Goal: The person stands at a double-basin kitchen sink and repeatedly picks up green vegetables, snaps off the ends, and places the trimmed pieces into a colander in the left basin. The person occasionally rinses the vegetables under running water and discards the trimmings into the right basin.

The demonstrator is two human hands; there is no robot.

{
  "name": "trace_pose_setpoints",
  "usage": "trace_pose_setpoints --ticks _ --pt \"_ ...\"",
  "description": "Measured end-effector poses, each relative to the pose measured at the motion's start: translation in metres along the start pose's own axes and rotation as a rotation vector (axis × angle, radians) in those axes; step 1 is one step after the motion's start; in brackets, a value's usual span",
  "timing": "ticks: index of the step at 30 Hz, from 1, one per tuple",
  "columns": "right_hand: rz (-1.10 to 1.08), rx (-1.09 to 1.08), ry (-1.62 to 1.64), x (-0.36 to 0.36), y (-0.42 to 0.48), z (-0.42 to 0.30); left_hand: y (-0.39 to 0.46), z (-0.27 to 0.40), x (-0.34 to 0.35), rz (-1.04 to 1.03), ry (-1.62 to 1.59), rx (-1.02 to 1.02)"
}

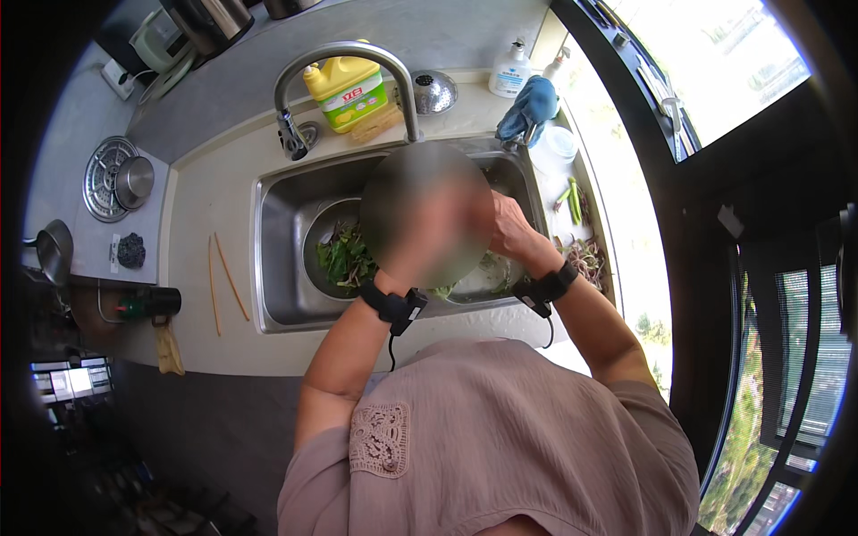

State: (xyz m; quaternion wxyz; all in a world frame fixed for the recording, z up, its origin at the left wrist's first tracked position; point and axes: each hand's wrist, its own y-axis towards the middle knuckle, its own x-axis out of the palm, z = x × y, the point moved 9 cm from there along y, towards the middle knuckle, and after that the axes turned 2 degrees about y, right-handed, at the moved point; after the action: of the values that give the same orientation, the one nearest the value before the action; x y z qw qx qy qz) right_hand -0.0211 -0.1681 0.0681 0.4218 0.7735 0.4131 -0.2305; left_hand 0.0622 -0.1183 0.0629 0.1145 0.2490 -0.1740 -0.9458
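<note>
A double-bowl stainless steel sink (278, 234) lies before me. My left hand (425, 231) reaches over its middle and is almost wholly lost in a round blurred patch. From the right, my right hand (511, 224) comes in over the smaller bowl, its fingers running into the same blur. Whatever is between the hands is hidden. Dark leafy greens (344, 258) lie in a round metal basin (314, 234) in the left bowl. Paler leafy bits (499, 278) show beneath my right hand in the right bowl.
A curved faucet (291, 137) rises behind the sink, before a yellow detergent jug (348, 94). A blue cloth (529, 110) hangs at the back right corner. Trimmed stems (584, 261) lie on the right counter. Two chopsticks (231, 276) rest on the left counter.
</note>
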Motion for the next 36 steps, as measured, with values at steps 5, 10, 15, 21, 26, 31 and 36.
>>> trace_pose_setpoints --ticks 5,10,15,21,26,31,36 --pt "-0.209 0.215 0.048 0.011 -0.002 0.018 -0.006 -0.007 0.003 -0.007 -0.217 -0.030" --pt "-0.242 0.307 -0.176 0.000 0.000 0.010 -0.002 0.024 -0.002 0.023 -0.018 0.052" --pt "-0.135 0.630 1.126 -0.003 -0.011 0.032 0.003 0.003 -0.017 0.190 -0.223 -0.165" --pt "-0.007 0.589 0.762 -0.011 -0.020 0.035 0.004 -0.008 -0.054 0.363 -0.032 -0.125" --pt "0.065 0.403 0.273 -0.019 0.005 -0.012 0.002 -0.003 -0.047 0.376 -0.112 -0.188" --pt "0.082 0.400 0.518 -0.001 0.005 -0.006 0.002 -0.003 -0.037 0.315 -0.234 -0.164" --pt "0.044 0.519 0.649 0.009 -0.008 0.013 -0.004 -0.023 -0.033 0.167 -0.195 -0.210"
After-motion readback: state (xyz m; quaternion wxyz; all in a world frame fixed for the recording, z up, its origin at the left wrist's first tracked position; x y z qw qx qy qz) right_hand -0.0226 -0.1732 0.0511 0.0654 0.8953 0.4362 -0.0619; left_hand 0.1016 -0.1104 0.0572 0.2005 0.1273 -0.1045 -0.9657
